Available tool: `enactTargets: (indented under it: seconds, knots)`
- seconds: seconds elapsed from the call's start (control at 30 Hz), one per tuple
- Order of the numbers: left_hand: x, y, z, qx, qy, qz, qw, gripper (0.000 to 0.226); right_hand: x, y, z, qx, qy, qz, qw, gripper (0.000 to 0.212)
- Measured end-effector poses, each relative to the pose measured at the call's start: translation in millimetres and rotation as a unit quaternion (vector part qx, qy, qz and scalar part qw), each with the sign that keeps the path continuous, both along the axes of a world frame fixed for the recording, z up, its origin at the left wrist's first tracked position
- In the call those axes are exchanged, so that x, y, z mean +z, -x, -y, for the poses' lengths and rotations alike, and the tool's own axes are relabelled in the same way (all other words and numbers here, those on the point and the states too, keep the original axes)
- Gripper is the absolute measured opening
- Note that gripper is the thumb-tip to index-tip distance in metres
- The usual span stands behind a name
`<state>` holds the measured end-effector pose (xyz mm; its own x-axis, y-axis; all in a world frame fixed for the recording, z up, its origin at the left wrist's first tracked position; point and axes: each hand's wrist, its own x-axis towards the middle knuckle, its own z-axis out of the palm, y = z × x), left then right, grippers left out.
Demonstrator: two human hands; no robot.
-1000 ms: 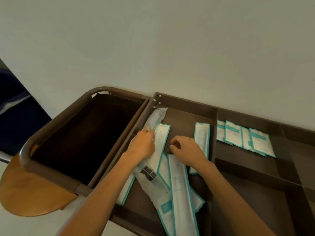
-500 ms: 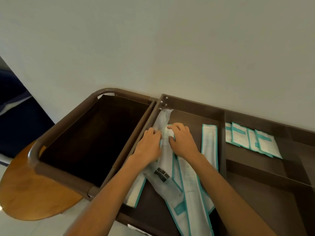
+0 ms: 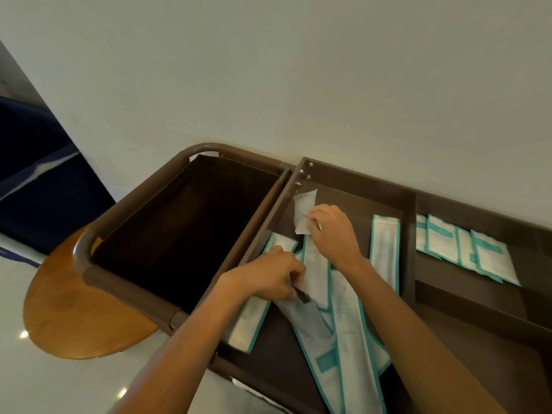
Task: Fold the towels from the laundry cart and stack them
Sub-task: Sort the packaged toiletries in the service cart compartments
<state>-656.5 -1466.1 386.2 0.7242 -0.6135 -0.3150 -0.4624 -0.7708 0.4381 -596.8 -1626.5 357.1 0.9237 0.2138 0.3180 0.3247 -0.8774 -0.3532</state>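
Long packet (image 3: 302, 318) lies in the cart tray (image 3: 352, 210), over the other packets (image 3: 385, 252). My left hand (image 3: 268, 276) has slid down from the top and pinches its middle. My right hand (image 3: 331, 231) holds the top end. No towels in sight, so folding isn't started.

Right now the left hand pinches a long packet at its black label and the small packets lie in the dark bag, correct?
No. The head view shows the small packets in the right compartment, not the dark bag. The left hand does pinch that long packet.
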Motion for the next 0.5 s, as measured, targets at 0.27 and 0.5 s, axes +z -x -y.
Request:
enactTargets:
  seconds: [0.27,0.5]
  knots:
    - [10,-19,7,0.164,0.085,0.101,0.978,0.009,26,43,51,-0.044,-0.162,-0.008,0.986,0.008]
    - [12,-15,27,0.269,-0.006,0.138,0.953,0.008,51,58,66,-0.118,-0.235,0.015,0.965,0.008]
